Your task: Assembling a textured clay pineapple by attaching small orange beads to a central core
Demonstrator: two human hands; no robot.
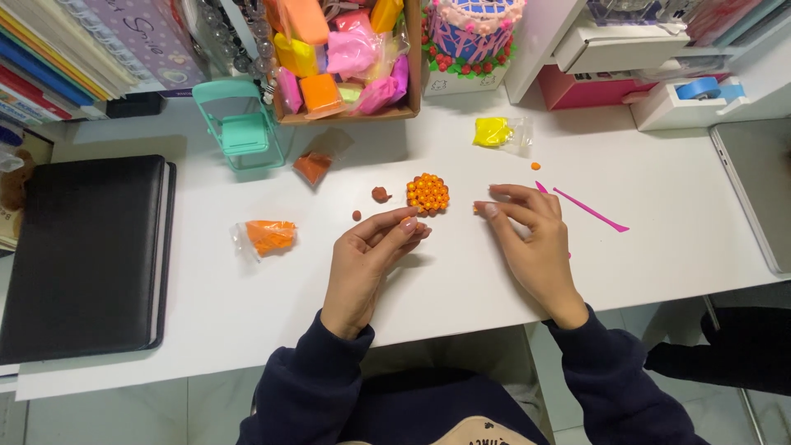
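Observation:
A round cluster of small orange clay balls (428,193) lies on the white desk (651,255), just beyond my fingertips. My left hand (371,255) rests on the desk with fingers curled together right below the cluster; whether it pinches a bit of clay I cannot tell. My right hand (527,231) lies to the right of the cluster, thumb and forefinger pinched on a tiny orange clay piece (477,208). Two small brown clay bits (380,194) lie to the left of the cluster.
A pink modelling tool (589,209) lies right of my right hand. Clay bags lie around: orange (265,236), brown (314,166), yellow (495,132). A box of clay packs (346,58), mint phone stand (239,124), black folder (86,251), laptop (758,189) and tape dispenser (700,92) surround them.

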